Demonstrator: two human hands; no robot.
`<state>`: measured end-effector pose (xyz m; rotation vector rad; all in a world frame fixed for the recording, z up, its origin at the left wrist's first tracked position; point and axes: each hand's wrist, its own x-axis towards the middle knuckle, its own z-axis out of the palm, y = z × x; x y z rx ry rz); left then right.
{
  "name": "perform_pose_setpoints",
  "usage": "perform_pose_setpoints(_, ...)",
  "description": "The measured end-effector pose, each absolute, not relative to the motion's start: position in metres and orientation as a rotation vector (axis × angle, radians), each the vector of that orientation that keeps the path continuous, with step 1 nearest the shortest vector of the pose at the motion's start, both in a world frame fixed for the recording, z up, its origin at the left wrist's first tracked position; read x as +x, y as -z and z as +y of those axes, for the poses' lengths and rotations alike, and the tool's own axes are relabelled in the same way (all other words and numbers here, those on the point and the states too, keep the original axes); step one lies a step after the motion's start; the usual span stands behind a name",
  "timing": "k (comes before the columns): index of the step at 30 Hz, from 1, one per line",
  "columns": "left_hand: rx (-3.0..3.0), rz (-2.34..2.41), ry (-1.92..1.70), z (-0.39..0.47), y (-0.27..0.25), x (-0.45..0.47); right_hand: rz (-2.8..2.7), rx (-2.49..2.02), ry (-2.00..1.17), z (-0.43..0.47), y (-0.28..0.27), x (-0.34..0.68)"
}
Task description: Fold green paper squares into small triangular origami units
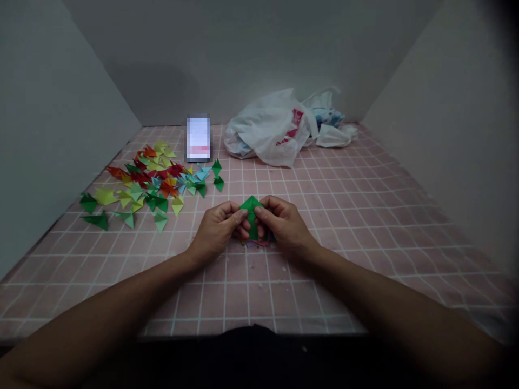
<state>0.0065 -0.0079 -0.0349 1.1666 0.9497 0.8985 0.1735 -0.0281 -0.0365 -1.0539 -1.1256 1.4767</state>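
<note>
Between both hands a piece of folded green origami paper [252, 222] is held up, its pointed end away from me. My left hand [222, 222] pinches its left edge, thumb on top and fingers beneath. On the opposite edge my right hand [283, 219] grips it the same way. Below the green paper, bits of pink and purple paper [258, 244] show on the cloth, mostly hidden by the hands. Many small folded paper pieces [152, 175] in red, orange, yellow, green and light blue lie to the left.
A phone [198, 139] with a lit, blurred screen stands at the back. Right of it lies a white plastic bag [267, 127] with red print, and more crumpled bags [334, 129] beside that. Walls enclose the checked pink tablecloth [365, 216] at the back and sides.
</note>
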Motion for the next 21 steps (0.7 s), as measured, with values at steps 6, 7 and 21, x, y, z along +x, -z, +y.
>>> perform_pose_setpoints(6,1.205,0.983,-0.908,-0.0095,0.0334,0.0071,-1.145,-1.051,-1.467,-0.0277,0.0373,0.1726)
perform_pose_setpoints(7,1.216,0.990,-0.912,-0.0098,0.0334,0.0070,-1.151,-1.053,-1.465,-0.0278,0.0372,0.1724)
perform_pose_setpoints(21,1.256,0.968,-0.990,-0.0134,0.0347,0.0074,-1.160,-1.017,-1.489,-0.0310,0.0334,0.1718)
